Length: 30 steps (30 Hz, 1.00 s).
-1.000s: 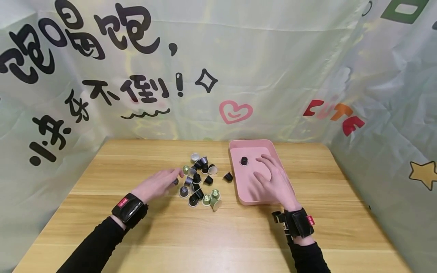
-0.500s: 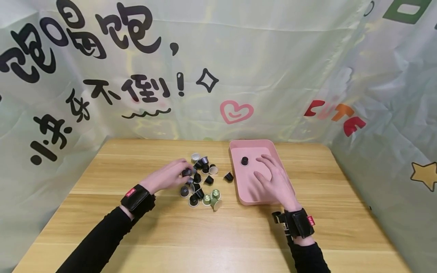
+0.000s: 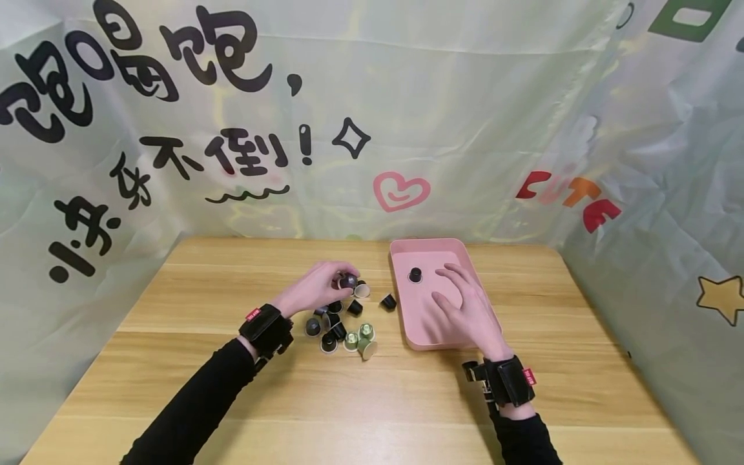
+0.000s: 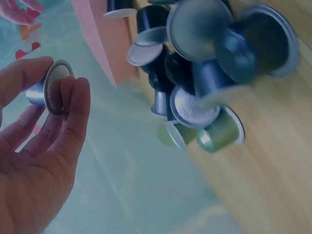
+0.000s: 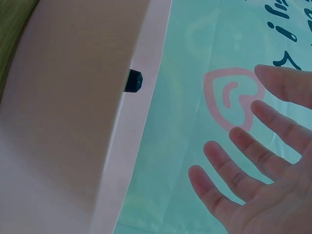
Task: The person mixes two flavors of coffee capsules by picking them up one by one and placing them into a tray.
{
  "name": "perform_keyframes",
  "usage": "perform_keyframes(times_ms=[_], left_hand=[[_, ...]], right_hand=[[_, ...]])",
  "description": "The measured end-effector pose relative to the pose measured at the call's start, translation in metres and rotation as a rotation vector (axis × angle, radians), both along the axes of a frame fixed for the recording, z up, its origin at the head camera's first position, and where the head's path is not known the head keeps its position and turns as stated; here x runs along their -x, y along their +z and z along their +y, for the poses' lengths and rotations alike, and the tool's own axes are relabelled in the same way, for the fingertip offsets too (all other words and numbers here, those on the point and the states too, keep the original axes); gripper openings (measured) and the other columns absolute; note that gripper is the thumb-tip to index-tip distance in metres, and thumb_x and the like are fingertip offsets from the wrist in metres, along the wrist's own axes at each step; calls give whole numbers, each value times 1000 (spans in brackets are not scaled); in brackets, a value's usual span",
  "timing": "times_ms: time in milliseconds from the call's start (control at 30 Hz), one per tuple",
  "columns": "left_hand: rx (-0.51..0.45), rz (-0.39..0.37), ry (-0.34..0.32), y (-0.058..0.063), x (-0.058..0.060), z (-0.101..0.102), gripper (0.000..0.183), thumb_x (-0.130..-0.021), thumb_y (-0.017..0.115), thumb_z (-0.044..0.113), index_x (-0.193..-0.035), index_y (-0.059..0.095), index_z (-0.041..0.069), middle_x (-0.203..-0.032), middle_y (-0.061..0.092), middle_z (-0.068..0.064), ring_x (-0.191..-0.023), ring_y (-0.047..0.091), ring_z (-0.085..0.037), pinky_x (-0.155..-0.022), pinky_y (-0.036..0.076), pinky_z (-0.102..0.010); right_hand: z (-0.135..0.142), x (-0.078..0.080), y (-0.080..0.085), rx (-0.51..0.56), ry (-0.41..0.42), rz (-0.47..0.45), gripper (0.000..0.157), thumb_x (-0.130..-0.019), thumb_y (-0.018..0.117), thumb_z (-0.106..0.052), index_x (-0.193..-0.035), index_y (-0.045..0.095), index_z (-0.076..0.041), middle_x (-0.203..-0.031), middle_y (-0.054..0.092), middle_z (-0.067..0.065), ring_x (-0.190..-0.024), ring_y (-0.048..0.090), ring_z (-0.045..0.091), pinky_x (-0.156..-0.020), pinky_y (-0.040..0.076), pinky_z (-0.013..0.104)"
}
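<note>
My left hand point(image 3: 316, 286) pinches a dark coffee capsule point(image 3: 347, 280) between thumb and fingers, over the back of the capsule pile. In the left wrist view the held capsule point(image 4: 57, 88) shows its silver foil lid edge-on, facing the palm side. Beneath and in front of that hand lie several loose capsules, black ones point(image 3: 329, 342) and green ones point(image 3: 366, 331). My right hand point(image 3: 469, 314) hovers over the pink tray point(image 3: 415, 339), fingers spread and holding nothing. A single black capsule point(image 3: 415, 275) stands lid down inside the tray, left of the right fingertips.
One black capsule point(image 3: 388, 301) lies on the wooden table point(image 3: 372, 400) just outside the tray's left wall. Printed cloth point(image 3: 476, 129) hangs behind the table and along both sides. The pile sits left of the tray.
The left hand has picked a dark capsule up from the pile's left side and carried it right and slightly back, across the pile. My right hand stays in place over the tray.
</note>
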<state>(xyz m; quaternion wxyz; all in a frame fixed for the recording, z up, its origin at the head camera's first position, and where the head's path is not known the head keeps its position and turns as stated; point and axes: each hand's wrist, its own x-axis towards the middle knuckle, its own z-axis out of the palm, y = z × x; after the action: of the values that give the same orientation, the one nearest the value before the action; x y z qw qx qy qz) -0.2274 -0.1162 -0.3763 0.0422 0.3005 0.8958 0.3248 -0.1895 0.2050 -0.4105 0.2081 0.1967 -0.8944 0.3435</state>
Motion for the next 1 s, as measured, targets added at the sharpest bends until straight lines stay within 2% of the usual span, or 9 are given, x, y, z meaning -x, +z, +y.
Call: perform_keyframes(times_ms=[233,467,600,867,1000], left_hand=[[-41,-64,38,-1,7,16,38,-92,71,12,-127,65,3,-108,74,-11,-85,64,-13,-72,52,-22],[-31,-109,87,4,14,35,38,-90,72,12,-127,66,6,-116,73,-11,-98,69,-20,-77,55,-24],[-26,-125,79,6,16,47,38,-91,72,12,-128,65,4,-119,71,-13,-106,69,-24,-82,58,-25],[8,-74,18,1,17,72,29,-88,73,8,-117,71,2,-111,75,-12,-90,68,-17,-75,54,-18],[28,-82,16,-3,16,83,31,-86,73,9,-116,72,2,-109,76,-12,-90,68,-17,-77,54,-19]], right_hand=[[0,-1,1,-1,-4,-2,44,-89,74,-8,-131,62,0,-144,54,23,-135,50,42,-114,39,57],[1,-1,0,9,-4,3,45,-89,74,-7,-131,61,1,-143,54,23,-135,50,42,-114,40,57],[1,0,0,21,-3,1,45,-88,74,-6,-131,61,2,-144,54,24,-135,50,43,-114,39,58],[3,0,0,36,-5,-2,45,-88,73,-4,-131,60,3,-145,53,25,-135,49,45,-112,39,62],[3,1,0,32,-12,-6,45,-88,73,-5,-131,60,3,-145,53,25,-135,49,45,-112,39,63]])
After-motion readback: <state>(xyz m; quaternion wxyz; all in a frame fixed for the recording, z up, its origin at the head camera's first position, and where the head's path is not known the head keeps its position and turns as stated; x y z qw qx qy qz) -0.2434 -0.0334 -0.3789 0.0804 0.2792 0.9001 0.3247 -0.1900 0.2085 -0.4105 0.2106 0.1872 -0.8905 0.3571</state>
